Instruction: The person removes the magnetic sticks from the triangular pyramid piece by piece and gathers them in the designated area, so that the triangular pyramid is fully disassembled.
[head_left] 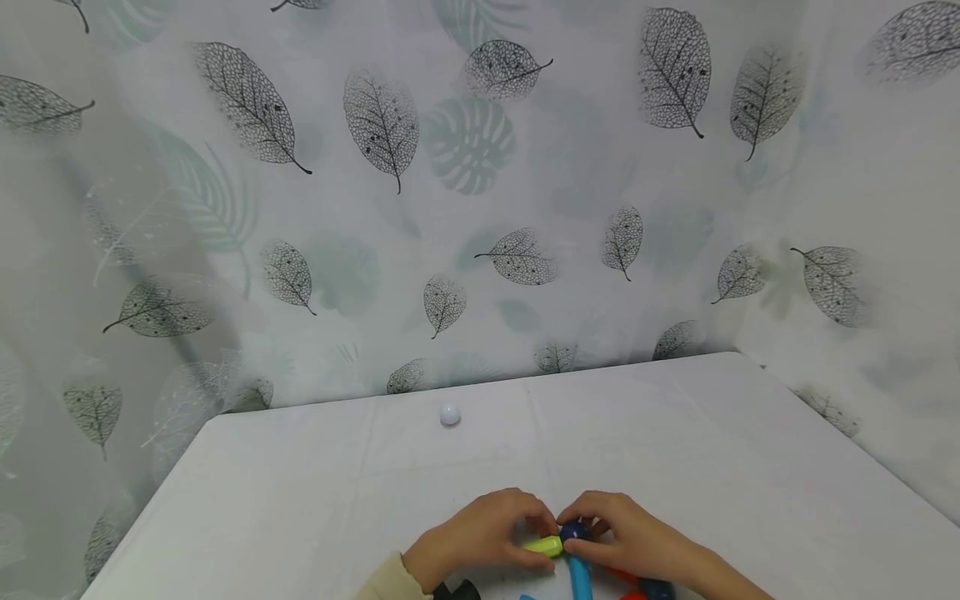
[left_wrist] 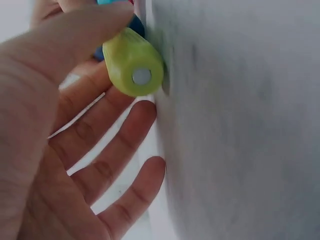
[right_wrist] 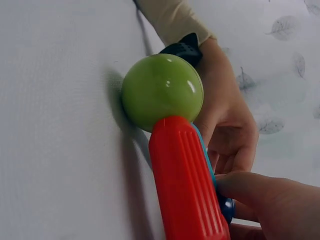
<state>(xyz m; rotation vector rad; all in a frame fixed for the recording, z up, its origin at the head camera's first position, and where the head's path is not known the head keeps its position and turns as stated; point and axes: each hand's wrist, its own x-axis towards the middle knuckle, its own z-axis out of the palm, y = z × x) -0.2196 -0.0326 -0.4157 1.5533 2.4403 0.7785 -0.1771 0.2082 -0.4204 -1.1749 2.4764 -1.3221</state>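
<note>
My left hand point(head_left: 491, 533) pinches a yellow-green magnetic rod point(left_wrist: 135, 65) between thumb and fingers, its round pale end showing in the left wrist view. The rod's other end is right at a dark blue ball point(head_left: 574, 532). Thumb and fingertips of my right hand point(head_left: 637, 537) grip that ball from the other side. A light blue rod point(head_left: 579, 577) runs from the ball toward the near edge. In the right wrist view, a red rod point(right_wrist: 185, 180) meets a large green ball point(right_wrist: 162, 92), partly covering the light blue rod.
A white ball point(head_left: 450, 414) lies toward the back of the white table point(head_left: 315, 475). Another dark ball point(head_left: 657, 588) shows below my right wrist at the frame's bottom. A black device point(right_wrist: 182, 50) sits at my left wrist. Leaf-patterned curtains point(head_left: 525, 167) surround the table.
</note>
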